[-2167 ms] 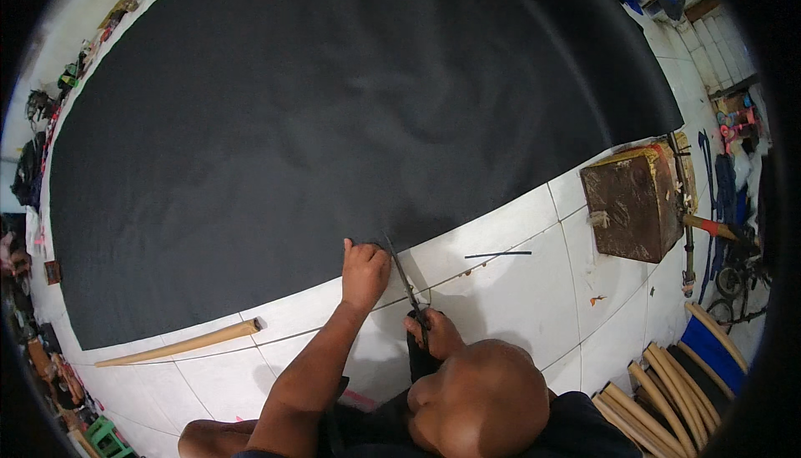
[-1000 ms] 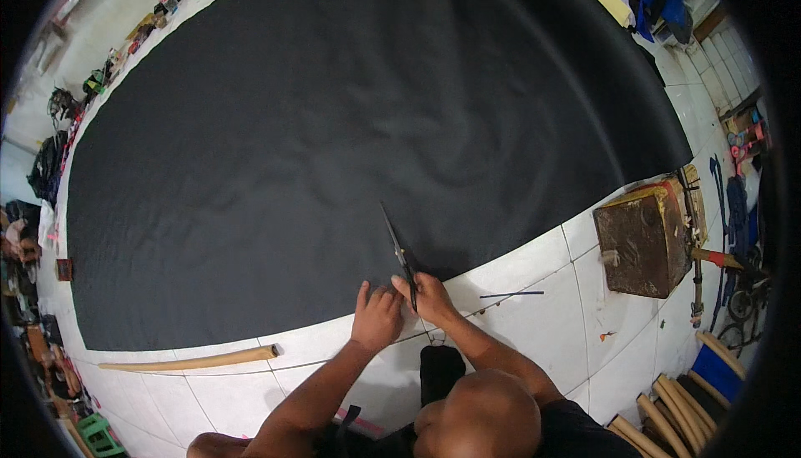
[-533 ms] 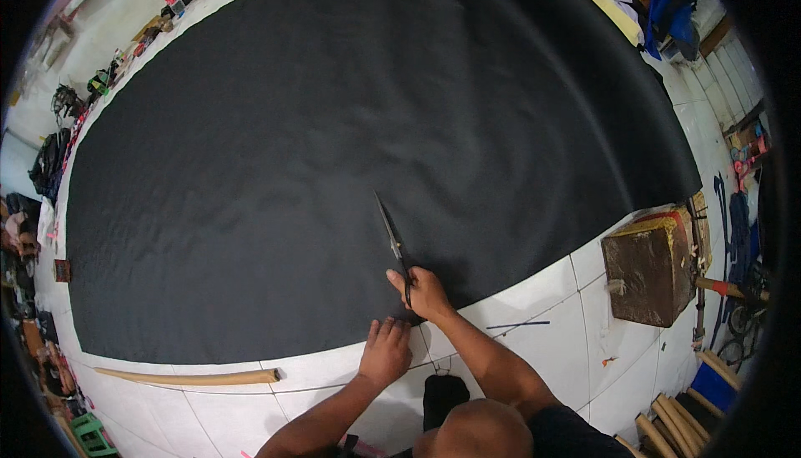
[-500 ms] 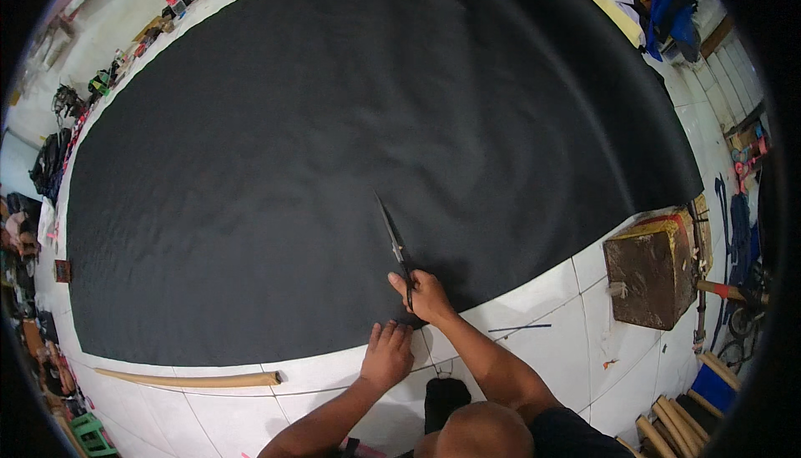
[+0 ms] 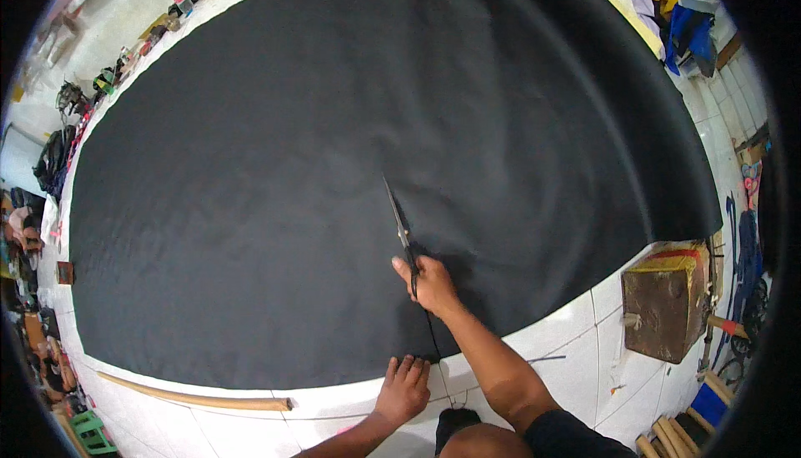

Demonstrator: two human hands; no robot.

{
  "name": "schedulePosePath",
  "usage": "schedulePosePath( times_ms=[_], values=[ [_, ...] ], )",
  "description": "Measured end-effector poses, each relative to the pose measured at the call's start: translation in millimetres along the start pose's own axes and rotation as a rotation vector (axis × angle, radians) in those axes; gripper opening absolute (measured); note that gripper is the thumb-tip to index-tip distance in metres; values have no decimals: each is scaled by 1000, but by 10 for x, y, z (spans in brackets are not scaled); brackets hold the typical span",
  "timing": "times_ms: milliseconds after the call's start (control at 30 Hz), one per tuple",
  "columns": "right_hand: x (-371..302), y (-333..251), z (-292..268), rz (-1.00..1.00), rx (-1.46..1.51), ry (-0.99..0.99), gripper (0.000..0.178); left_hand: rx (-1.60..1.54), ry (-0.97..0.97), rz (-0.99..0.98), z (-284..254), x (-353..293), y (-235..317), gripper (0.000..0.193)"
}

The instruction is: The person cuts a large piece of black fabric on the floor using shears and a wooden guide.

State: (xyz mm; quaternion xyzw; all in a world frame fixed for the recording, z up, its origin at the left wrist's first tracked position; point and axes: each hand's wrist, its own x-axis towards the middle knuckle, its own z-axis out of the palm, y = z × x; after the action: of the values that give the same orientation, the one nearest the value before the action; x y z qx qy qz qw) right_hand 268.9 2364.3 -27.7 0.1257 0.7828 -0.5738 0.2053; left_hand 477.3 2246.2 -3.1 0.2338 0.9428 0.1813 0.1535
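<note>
A large sheet of black material (image 5: 250, 166) lies spread out before me, its right side bulging into folds. In my right hand (image 5: 436, 285) is a pair of long scissors (image 5: 402, 231) with dark handles, its blades pointing away from me over the sheet. Behind the scissors a narrow cut runs back to the sheet's near edge. My left hand (image 5: 404, 389) lies with its fingers stretched out on that edge, just left of the cut, holding nothing. I cannot tell how far apart the blades are.
A cardboard tube (image 5: 200, 393) lies on the white tiled floor (image 5: 576, 366) along the near left edge. A brown block-shaped box (image 5: 665, 312) stands at the sheet's right corner. Several rolls (image 5: 667, 437) are at the lower right, a green plastic stool (image 5: 90, 433) at lower left.
My right hand has moved the scissors farther from the near edge, and the cut behind them is longer. My left hand stays at the edge. The view has shifted slightly.
</note>
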Motion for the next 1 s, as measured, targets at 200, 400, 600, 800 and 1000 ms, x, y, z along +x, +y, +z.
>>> schedulePosePath(
  times_ms=[200,400,600,800,1000],
  values=[
    [-38,-124,-6,97,78,-49,52,-58,-27,-28,-125,18,6,52],
    [277,-232,84,64,73,-31,63,-43,-10,-6,-82,-2,-10,54],
    [839,-609,14,83,76,-41,65,-62,4,-11,-106,26,5,53],
    [1209,-765,98,31,116,-3,64,-93,-41,-26,-130,35,-8,53],
    [1705,-1149,-2,-13,192,-81,57,-74,-59,-9,-120,35,-24,56]
  ],
)
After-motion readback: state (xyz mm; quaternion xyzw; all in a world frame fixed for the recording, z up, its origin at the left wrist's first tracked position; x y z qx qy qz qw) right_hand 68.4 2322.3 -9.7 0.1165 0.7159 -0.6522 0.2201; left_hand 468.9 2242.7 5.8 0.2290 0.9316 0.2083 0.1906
